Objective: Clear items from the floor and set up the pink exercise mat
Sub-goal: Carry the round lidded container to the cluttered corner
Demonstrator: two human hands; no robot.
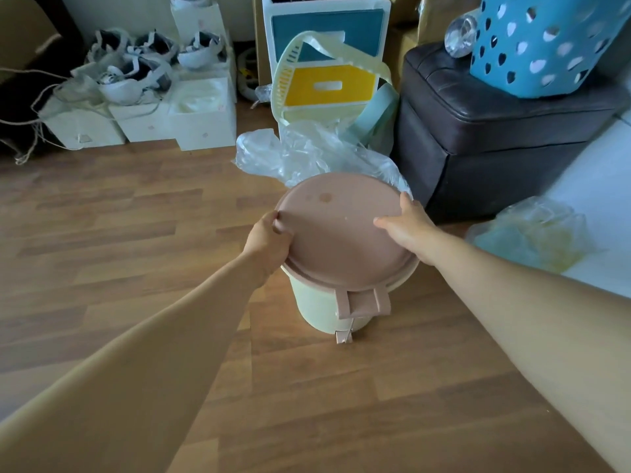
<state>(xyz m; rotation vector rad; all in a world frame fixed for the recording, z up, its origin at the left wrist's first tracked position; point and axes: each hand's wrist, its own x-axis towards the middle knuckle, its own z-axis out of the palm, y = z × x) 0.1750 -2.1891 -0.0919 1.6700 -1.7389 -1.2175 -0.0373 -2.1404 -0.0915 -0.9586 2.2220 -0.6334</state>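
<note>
Pink lid point(338, 227) is being gripped at opposite edges by left hand point(269, 237) and right hand point(408, 230); pedal bin point(316, 307) is being largely hidden beneath it.

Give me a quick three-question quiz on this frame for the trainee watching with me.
1. True or false: the left hand and right hand both grip the pedal bin by its pink lid.
2. What stands on the dark ottoman? A) blue basket B) laptop C) pedal bin
3. Name the material bunched just behind the lid.
Key: 1 true; 2 A; 3 clear plastic.
</note>
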